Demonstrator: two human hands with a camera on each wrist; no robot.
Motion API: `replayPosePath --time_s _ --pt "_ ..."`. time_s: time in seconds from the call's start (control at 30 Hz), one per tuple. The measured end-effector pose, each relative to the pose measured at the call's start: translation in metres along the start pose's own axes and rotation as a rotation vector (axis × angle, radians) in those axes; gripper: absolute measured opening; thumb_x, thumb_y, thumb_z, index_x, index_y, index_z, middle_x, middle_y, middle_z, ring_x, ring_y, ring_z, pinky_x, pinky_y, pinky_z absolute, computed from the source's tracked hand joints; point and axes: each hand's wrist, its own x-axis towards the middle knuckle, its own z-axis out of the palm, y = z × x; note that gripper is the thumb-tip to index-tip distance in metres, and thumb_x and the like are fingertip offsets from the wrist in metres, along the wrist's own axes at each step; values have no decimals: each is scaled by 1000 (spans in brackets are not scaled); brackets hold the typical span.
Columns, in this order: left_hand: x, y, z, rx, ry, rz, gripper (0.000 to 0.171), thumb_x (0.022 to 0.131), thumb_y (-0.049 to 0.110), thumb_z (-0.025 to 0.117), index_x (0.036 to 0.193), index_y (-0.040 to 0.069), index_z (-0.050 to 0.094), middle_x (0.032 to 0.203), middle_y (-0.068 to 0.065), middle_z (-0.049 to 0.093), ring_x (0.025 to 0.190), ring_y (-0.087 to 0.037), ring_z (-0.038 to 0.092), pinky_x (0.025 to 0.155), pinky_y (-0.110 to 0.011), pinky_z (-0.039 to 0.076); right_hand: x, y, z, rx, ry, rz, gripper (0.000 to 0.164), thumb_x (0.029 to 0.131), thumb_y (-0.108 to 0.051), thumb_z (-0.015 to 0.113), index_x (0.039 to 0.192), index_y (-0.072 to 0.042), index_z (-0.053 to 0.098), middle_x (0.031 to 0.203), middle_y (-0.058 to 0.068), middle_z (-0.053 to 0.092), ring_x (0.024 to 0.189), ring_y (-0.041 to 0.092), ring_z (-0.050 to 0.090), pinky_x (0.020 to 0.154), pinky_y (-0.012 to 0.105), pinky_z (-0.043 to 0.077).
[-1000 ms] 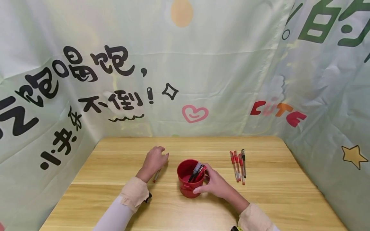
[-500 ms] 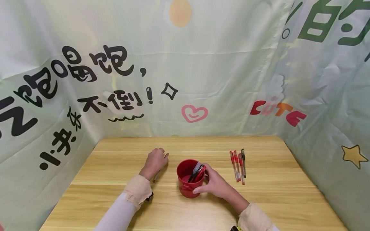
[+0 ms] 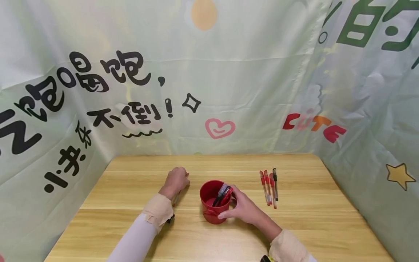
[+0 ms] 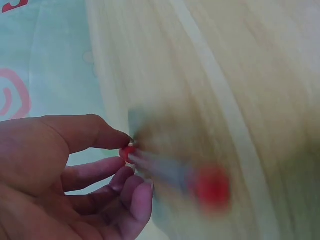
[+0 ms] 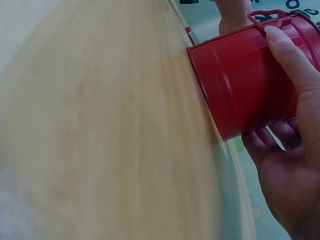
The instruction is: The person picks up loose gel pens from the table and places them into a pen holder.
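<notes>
Left-hand grip (image 3: 175, 181) pinched a pen (image 4: 170, 171) by one end, left of the red cup (image 5: 245, 75). Right-hand grip (image 3: 244, 207) held the cup's side, apparently to steady it upright on the worktop (image 3: 314, 211). Pens (image 3: 224, 195) inside leaned rightward.

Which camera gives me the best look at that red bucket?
The head view: it shows the red bucket nearly whole, mouth open, pens inside. The right wrist view shows its side closer, but cut off by the frame; the left wrist view doesn't show it.
</notes>
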Motion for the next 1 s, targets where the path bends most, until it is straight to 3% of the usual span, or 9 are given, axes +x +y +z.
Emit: replayPosePath --time_s 0.23,0.4,0.67,1.0 --pt "1 1 3 -8 -30 -24 52 96 10 68 51 18 43 54 3 45 53 -14 37 52 -27 36 0 1 1 7 -1 15 93 73 -23 96 149 -18 44 150 4 56 139 28 56 115 30 47" --pt "0 2 3 45 6 11 49 95 11 71 51 16 48 54 2 51 54 -14 42 54 -29 40 1 2 0 1 -11 -6 91 75 -23 95 149 -16 44 150 8 55 139 29 55 116 34 47" --pt "-3 0 4 65 55 39 29 85 8 76 59 13 65 61 1 66 57 -13 49 62 -34 50 0 0 -2 9 -8 -26 92 75 -21 95 150 -15 43 151 9 55 140 32 55 117 38 46" --pt "-4 -4 6 37 39 20 33 90 9 73 58 15 64 59 4 60 57 -13 42 58 -27 38 -1 0 -1 17 -5 -26 91 75 -21 95 150 -14 44 150 10 55 139 32 55 116 36 47"
